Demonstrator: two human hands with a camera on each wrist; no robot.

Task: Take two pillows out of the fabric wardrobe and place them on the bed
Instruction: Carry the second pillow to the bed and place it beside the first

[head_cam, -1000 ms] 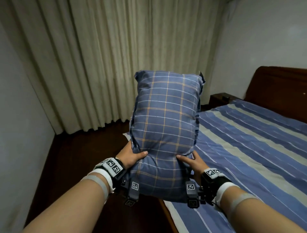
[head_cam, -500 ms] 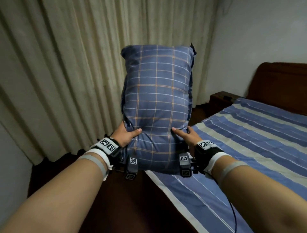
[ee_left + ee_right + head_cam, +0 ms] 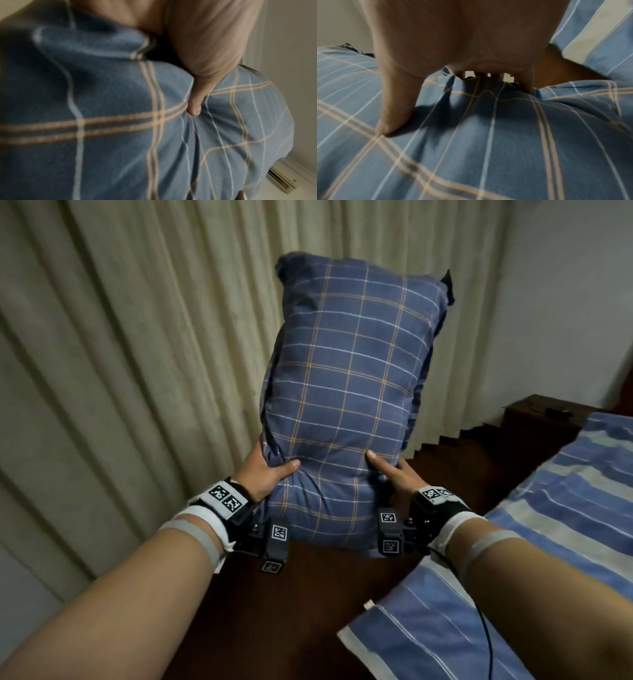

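Observation:
A blue plaid pillow (image 3: 346, 402) stands upright in the air in front of me, held by its lower end. My left hand (image 3: 265, 474) grips its left side, thumb pressed into the front and fingers hidden behind. My right hand (image 3: 394, 475) grips its right side the same way. Up close the left wrist view fills with the pillow (image 3: 120, 128) and my left hand (image 3: 197, 75) dug into it. The right wrist view has the pillow (image 3: 488, 148) under my right hand (image 3: 450, 56). The bed (image 3: 534, 546) with a blue striped sheet lies at lower right. No wardrobe is in view.
Beige curtains (image 3: 137, 354) hang behind the pillow and across the left. A dark wooden nightstand (image 3: 537, 422) stands by the bed at the right wall. Dark wooden floor (image 3: 301, 611) runs between the curtains and the bed's edge.
The pillow has risen and tilted a little to the right, both hands still gripping it. My view has swung left, so less of the bed shows and the headboard is gone.

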